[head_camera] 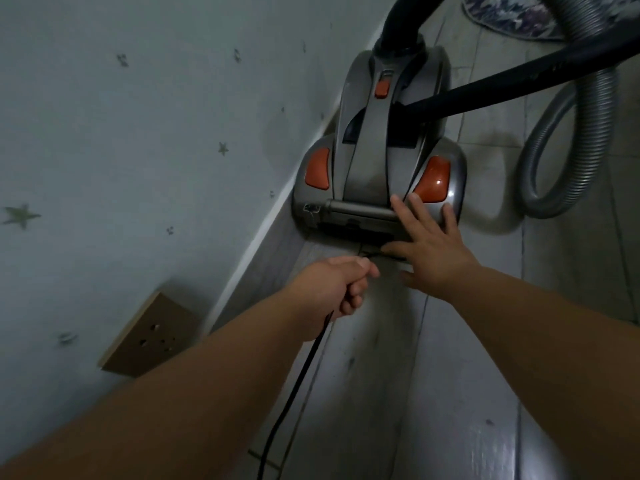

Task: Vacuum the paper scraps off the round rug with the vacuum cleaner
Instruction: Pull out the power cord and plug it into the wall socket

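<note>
Vacuum cleaner (377,150) sits on the floor against the left wall, round rug (512,19) far right, wall socket (149,337) near left. Right hand (429,244), fingers spread flat, braces its near end; left hand (336,285) clenches the power cord (298,382). Setup step, I'd judge: next, plug to socket.

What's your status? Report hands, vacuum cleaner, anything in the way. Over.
Left hand grips the power cord; right hand flat on the vacuum cleaner rear. Wall socket holds no plug. Rug far ahead, hose looped on the floor.
</note>
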A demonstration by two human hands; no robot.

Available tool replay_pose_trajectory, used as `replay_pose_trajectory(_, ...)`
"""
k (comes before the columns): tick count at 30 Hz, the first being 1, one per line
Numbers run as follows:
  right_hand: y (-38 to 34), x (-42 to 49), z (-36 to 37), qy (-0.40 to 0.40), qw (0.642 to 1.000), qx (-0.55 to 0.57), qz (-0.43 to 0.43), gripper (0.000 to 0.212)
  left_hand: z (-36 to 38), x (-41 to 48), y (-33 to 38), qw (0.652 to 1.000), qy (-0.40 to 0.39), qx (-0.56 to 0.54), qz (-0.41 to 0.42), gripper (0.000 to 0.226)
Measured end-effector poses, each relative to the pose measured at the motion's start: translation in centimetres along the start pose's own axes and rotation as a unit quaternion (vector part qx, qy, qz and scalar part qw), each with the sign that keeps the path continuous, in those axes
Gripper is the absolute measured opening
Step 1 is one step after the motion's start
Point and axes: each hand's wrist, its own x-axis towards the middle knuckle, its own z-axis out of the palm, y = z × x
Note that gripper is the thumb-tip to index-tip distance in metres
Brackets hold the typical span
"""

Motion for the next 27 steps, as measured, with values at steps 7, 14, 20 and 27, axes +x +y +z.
replay_pose_trajectory(7,-1.3,0.1,-1.0,-0.003,0.999,0.047,0.027,0.028,-3.5,-5.0,1.7,0.994,-0.1,0.036,-0.024,0.023)
replay_pose_trajectory(14,-1.1,-0.1,-1.3,0.0,0.998,0.06,0.017,0.029,-2.2,0.4,1.8,0.971,-0.146,-0.039,-0.183,0.051)
replay_pose_trajectory(20,-1.0,-0.2,-1.4,0.006,0.996,0.087,0.017,0.025,1.5,4.6,1.5,0.984,-0.058,0.031,-0.165,0.031)
replay_pose_trajectory(27,-0.8,0.0,-0.6,0.015,0.997,0.077,0.02,0.028,3.1,6.3,0.5,0.988,0.023,0.1,-0.113,0.023)
